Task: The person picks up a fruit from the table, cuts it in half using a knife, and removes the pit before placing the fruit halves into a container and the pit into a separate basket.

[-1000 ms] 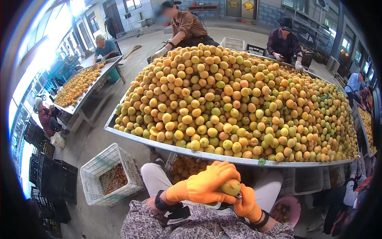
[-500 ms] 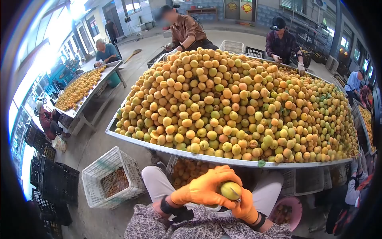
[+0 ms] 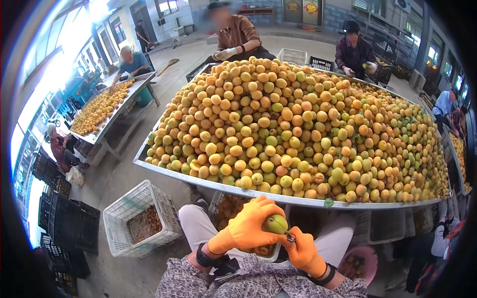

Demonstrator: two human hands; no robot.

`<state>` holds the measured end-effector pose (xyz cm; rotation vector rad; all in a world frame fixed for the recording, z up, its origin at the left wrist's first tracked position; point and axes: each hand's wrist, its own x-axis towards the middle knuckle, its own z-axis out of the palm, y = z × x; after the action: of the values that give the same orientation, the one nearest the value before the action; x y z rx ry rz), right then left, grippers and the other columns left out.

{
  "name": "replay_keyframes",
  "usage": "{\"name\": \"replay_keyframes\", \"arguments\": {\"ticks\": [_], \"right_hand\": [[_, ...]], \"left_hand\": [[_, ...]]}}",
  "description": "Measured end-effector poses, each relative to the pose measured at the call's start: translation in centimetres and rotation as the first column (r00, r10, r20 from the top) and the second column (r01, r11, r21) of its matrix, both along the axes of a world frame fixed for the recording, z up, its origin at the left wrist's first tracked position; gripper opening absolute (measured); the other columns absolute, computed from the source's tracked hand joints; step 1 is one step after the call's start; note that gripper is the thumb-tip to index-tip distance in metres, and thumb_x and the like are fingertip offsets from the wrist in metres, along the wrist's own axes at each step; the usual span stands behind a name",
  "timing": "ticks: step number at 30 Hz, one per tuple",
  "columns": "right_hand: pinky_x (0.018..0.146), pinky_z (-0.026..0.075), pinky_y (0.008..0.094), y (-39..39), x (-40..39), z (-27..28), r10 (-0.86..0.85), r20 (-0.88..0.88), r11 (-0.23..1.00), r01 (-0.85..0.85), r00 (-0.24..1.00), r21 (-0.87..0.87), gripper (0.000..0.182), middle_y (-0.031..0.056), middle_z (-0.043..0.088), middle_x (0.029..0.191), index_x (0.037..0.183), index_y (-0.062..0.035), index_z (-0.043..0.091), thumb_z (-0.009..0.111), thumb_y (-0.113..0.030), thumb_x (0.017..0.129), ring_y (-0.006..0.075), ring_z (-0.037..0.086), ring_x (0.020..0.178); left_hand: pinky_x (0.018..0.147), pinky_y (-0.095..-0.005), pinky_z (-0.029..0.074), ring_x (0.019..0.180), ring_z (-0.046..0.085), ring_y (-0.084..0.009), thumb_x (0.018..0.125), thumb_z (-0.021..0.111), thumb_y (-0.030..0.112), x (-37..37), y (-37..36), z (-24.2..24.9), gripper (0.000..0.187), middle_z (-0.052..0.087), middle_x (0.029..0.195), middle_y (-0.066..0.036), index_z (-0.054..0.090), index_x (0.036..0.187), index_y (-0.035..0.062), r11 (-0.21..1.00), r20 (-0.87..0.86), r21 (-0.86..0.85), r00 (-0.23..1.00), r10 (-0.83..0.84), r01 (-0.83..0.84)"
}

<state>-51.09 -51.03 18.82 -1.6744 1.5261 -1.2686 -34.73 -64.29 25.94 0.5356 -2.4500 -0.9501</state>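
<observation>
My left hand (image 3: 247, 226), in an orange glove, is closed around a green-yellow apricot (image 3: 276, 224) above my lap. My right hand (image 3: 304, 254), gloved in orange too, grips a small knife (image 3: 290, 237); most of it is hidden in the fingers. The short metal part that shows is at the fruit's lower right side. Just beyond my hands is a metal-edged table (image 3: 223, 187) heaped with apricots (image 3: 278, 134). A crate of apricots (image 3: 229, 204) stands between my knees, partly covered by my left hand.
A white crate (image 3: 113, 223) with fruit scraps stands at my left, a pink basin (image 3: 368, 258) at my right. Black crates (image 3: 74, 223) are stacked far left. Co-workers sit across the table and at a second table (image 3: 112, 121) on the left.
The apricot has moved up and left in my left hand and turned. My right hand has drawn slightly apart, showing the knife's metal. Across the table, both co-workers have brought their hands back from the heap.
</observation>
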Motion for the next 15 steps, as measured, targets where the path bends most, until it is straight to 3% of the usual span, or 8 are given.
{"name": "replay_keyframes", "arguments": {"ticks": [1, 3, 4, 7, 8, 9, 12, 15], "right_hand": [[0.046, 0.042, 0.0375, 0.0, 0.2, 0.0, 0.004, 0.047, 0.995, -0.009, 0.999, 0.099, 0.028, 0.0141, 0.051, 0.056, 0.083, -0.0011, 0.053, 0.064, -0.025, 0.090, 0.0346, 0.054, 0.049], [0.046, 0.041, 0.0354, 0.4, 0.3, 1.0, -0.045, 0.088, 0.993, 0.035, 0.995, 0.112, 0.025, 0.0118, 0.051, 0.056, 0.082, -0.0016, 0.054, 0.066, -0.022, 0.089, 0.0293, 0.053, 0.047], [0.046, 0.040, 0.0334, 0.8, 0.3, 1.6, -0.092, 0.120, 0.988, 0.076, 0.989, 0.134, 0.023, 0.0095, 0.051, 0.055, 0.080, -0.0021, 0.055, 0.068, -0.019, 0.087, 0.0240, 0.052, 0.046], [0.047, 0.039, 0.0290, 1.3, -0.7, 2.7, -0.205, 0.271, 0.976, 0.217, 0.940, -0.016, 0.020, 0.0031, 0.051, 0.055, 0.079, -0.0033, 0.056, 0.073, -0.013, 0.083, 0.0137, 0.048, 0.047], [0.050, 0.040, 0.0257, 0.9, -0.9, 2.7, -0.164, 0.362, 0.985, 0.169, 0.917, 0.021, 0.020, 0.0004, 0.054, 0.063, 0.085, -0.0038, 0.060, 0.078, -0.009, 0.078, 0.0094, 0.047, 0.052], [0.062, 0.046, 0.0258, 0.0, -1.3, 3.7, -0.082, 0.273, 0.996, 0.070, 0.958, 0.053, 0.031, 0.0060, 0.063, 0.083, 0.099, -0.0021, 0.064, 0.081, -0.010, 0.074, 0.0132, 0.057, 0.067], [0.084, 0.050, 0.0312, -3.3, -1.1, 4.0, 0.092, 0.170, 0.993, -0.078, 0.981, -0.086, 0.055, 0.0124, 0.063, 0.115, 0.118, -0.0041, 0.063, 0.083, -0.009, 0.068, 0.0236, 0.062, 0.100], [0.084, 0.051, 0.0319, -3.9, -1.1, 3.2, 0.188, 0.178, 0.981, -0.192, 0.966, 0.003, 0.054, 0.0125, 0.062, 0.114, 0.119, -0.0041, 0.062, 0.082, -0.007, 0.068, 0.0241, 0.063, 0.098]], "left_hand": [[0.080, -0.0349, 0.045, 0.089, 0.054, -0.0238, 0.066, 0.083, 0.024, 0.1, -0.1, -0.5, 0.040, 0.056, 0.093, -0.005, 0.063, 0.097, 0.0075, 1.000, 0.006, -0.003, 1.000, -0.002, 0.002], [0.082, -0.0368, 0.046, 0.093, 0.055, -0.0243, 0.063, 0.082, 0.023, 0.5, -0.1, -1.8, 0.038, 0.055, 0.092, -0.006, 0.066, 0.095, 0.0111, 0.894, -0.090, 0.447, 0.993, 0.080, -0.032], [0.079, -0.0314, 0.047, 0.086, 0.058, -0.0187, 0.066, 0.079, 0.017, 0.7, -0.1, -2.9, 0.032, 0.059, 0.092, -0.004, 0.067, 0.094, 0.0072, 0.846, -0.112, 0.527, 0.979, 0.168, -0.084], [0.070, -0.0212, 0.043, 0.076, 0.053, -0.0073, 0.079, 0.066, 0.021, 1.9, -0.4, -4.2, 0.033, 0.060, 0.087, -0.001, 0.063, 0.106, 0.0022, 0.474, -0.134, 0.878, 0.917, 0.376, -0.066], [0.068, -0.0206, 0.041, 0.077, 0.051, -0.0068, 0.083, 0.060, 0.025, 1.6, -0.3, -4.4, 0.039, 0.059, 0.087, -0.001, 0.060, 0.115, 0.0036, 0.524, -0.265, 0.847, 0.923, 0.279, 0.084], [0.074, -0.0240, 0.047, 0.084, 0.056, -0.0095, 0.080, 0.061, 0.035, 1.2, 0.3, -4.3, 0.057, 0.059, 0.095, -0.003, 0.052, 0.126, 0.0017, 0.432, -0.285, 0.887, 0.931, 0.230, 0.164], [0.092, -0.0336, 0.047, 0.106, 0.058, -0.0221, 0.079, 0.057, 0.031, -0.1, 1.7, -4.8, 0.073, 0.052, 0.125, -0.013, 0.033, 0.143, 0.0041, 0.084, -0.409, 0.913, 0.891, 0.199, 0.400], [0.096, -0.0367, 0.047, 0.114, 0.055, -0.0241, 0.078, 0.056, 0.029, -1.0, 2.0, -5.5, 0.074, 0.050, 0.131, -0.013, 0.032, 0.143, 0.0048, 0.021, -0.455, 0.886, 0.858, 0.238, 0.464]]}}
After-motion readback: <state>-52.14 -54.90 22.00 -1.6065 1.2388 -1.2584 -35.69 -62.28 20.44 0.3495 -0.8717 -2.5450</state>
